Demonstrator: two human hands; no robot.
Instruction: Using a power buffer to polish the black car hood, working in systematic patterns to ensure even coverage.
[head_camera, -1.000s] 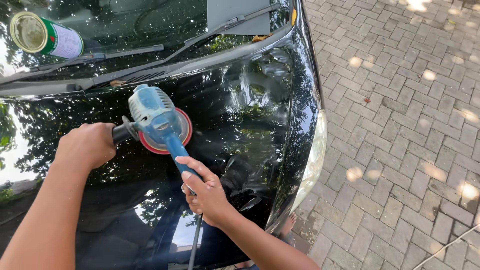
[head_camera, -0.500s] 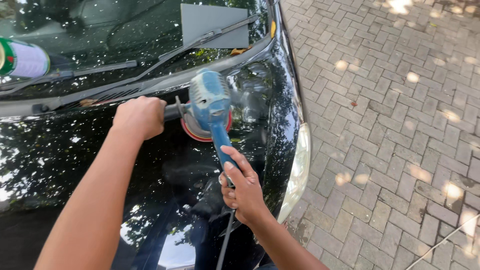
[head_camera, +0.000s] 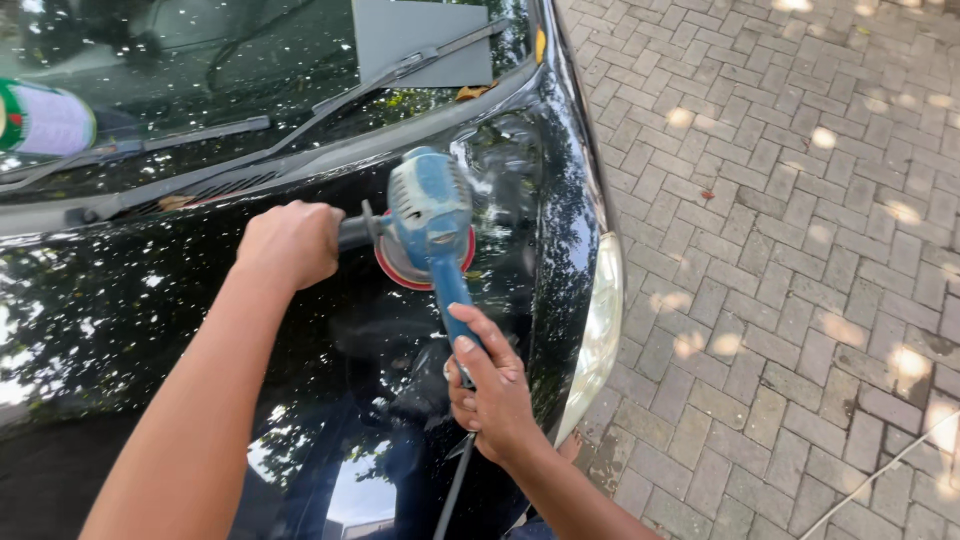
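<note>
Nearest to us, our right hand (head_camera: 492, 392) is wrapped tightly around the rear handle of the blue electric polishing machine (head_camera: 430, 225), fingers curled over the slim blue grip, with a dark power cord (head_camera: 452, 490) dropping from below the hand towards the bottom edge. The machine's body therefore runs away from this hand, up and slightly left, so the working head sits beyond our right knuckles rather than under them.

A little further out, our left hand (head_camera: 292, 243) is clenched in a fist around the black side handle that juts from the left of the machine's head. The head lies just to the right of this fist, touching it only through the handle. Beneath the head we see the round red backing pad (head_camera: 398, 268) pressed flat on the glossy black car bonnet (head_camera: 150, 310), near the bonnet's right edge and close to its rear border.

To the right, the clear curved headlight (head_camera: 598, 330) follows the bonnet's side, and grey brick paving (head_camera: 790, 250) spreads beyond it, dappled with sunlight.

Farther away lie the black wiper blades (head_camera: 300, 120) across the windscreen (head_camera: 180, 50), a flat grey card (head_camera: 420, 40) behind the glass, and a green and white cylindrical can (head_camera: 42, 118) at the far left, resting by the wipers.
</note>
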